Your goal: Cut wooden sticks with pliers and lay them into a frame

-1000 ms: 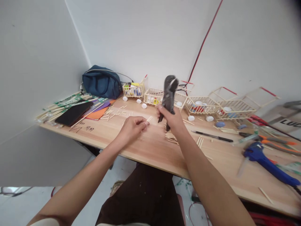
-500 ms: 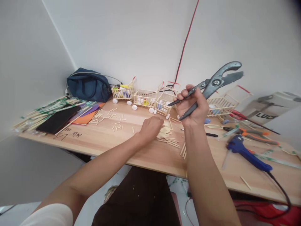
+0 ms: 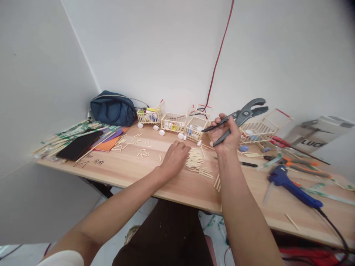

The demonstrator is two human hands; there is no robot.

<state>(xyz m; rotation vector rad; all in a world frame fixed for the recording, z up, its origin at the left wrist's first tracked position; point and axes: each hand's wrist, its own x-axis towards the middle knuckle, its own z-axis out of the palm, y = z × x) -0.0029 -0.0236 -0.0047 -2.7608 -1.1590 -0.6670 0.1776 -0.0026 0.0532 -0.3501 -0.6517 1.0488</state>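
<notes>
My right hand [image 3: 227, 137] is raised above the table, palm up, closed around the handles of dark grey pruning shears [image 3: 244, 115]. The blades point up and to the right. Low over the wooden table [image 3: 119, 173], my left hand [image 3: 175, 157] has its fingers curled down and together at the left edge of a pile of short cut wooden sticks [image 3: 195, 160]. Its fingertips are mostly hidden, and I cannot see what they hold, if anything. Smaller stick pieces [image 3: 142, 153] lie scattered to its left.
Small stick-built carts [image 3: 173, 123] with white wheels stand along the wall. At right are a blue glue gun [image 3: 294, 190], orange-handled pliers [image 3: 305, 166] and a carton [image 3: 318, 135]. A blue bag [image 3: 112, 109], black phone [image 3: 79, 145] and coloured paper [image 3: 109, 143] lie at left.
My right hand has come down slightly with the shears, which now sit lower and tilt flatter. My left hand stays beside the stick pile. The view has shifted a little.
</notes>
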